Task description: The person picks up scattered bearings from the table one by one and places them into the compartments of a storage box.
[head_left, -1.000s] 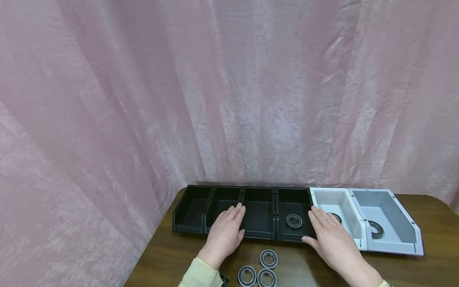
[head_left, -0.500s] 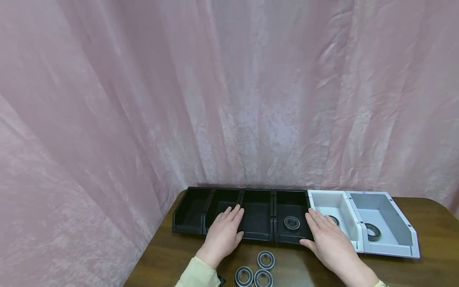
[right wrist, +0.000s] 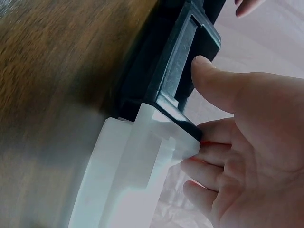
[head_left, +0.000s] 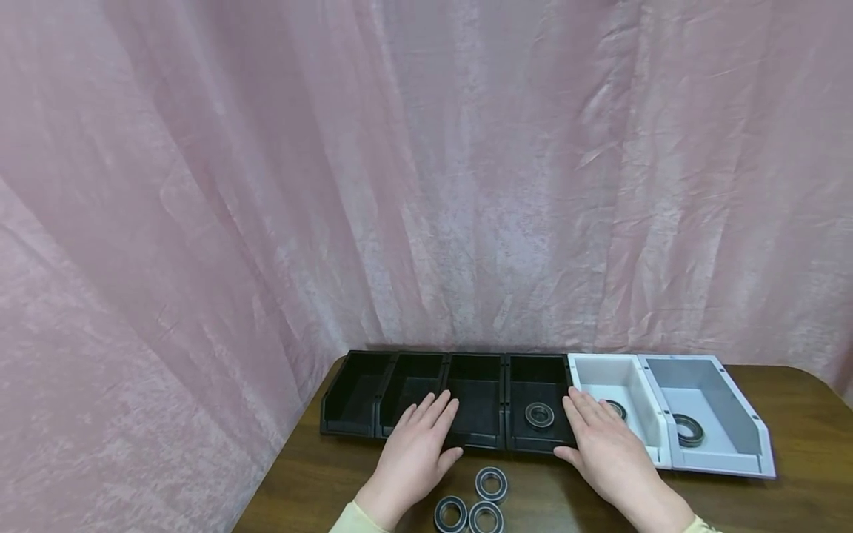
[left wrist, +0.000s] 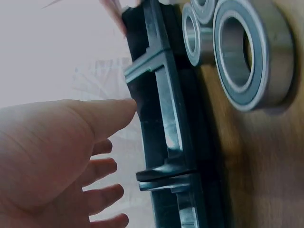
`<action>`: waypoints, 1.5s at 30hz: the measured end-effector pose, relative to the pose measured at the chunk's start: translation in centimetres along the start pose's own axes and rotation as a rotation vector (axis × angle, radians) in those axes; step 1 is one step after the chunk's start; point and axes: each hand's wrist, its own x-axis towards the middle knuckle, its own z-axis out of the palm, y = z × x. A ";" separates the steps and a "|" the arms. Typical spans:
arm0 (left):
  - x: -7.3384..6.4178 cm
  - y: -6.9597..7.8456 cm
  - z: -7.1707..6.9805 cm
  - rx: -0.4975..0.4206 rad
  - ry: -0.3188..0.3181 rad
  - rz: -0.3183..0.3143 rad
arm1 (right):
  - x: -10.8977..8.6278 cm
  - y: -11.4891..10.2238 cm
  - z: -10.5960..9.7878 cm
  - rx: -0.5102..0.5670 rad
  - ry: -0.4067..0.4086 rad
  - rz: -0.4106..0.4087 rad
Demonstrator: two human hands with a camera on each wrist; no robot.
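My left hand (head_left: 415,453) hovers palm down over the front of the row of black bins (head_left: 474,438), fingers straight and somewhat spread, holding nothing. My right hand (head_left: 608,453) has its straight fingers at the seam where the last black bin meets the white bin (head_left: 656,414); in the right wrist view its fingertips are right at that edge. One ball bearing (head_left: 530,417) lies in the last black bin. Another bearing (head_left: 623,409), partly hidden by my right fingers, is in the white bin. Three bearings (left wrist: 280,61) lie together on the table between my wrists.
At the right end of the row stands a light grey bin (head_left: 723,465) with a bearing (head_left: 697,432) inside. The bins sit side by side along the back of the wooden table (head_left: 286,474). A pink curtain (head_left: 426,185) hangs close behind.
My left hand has drawn back a little and its fingers have spread. The right hand keeps its place at the seam. The whole view has shifted slightly.
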 end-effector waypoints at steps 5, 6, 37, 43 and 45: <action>-0.9 0.8 -0.6 -0.001 -0.012 0.041 | 0.0 -0.1 0.0 0.002 0.007 -0.004; -1.1 1.0 -0.8 0.000 -0.013 0.052 | 0.0 -0.1 0.0 0.003 0.006 -0.004; -3.2 4.2 1.3 0.119 -0.064 0.291 | 0.0 0.0 -0.1 0.014 0.000 -0.001; -3.3 4.1 1.8 0.110 -0.112 0.264 | -0.1 0.0 0.0 0.012 0.006 -0.004; -3.3 4.2 2.0 0.109 -0.133 0.248 | -0.1 0.0 0.0 0.013 0.007 -0.005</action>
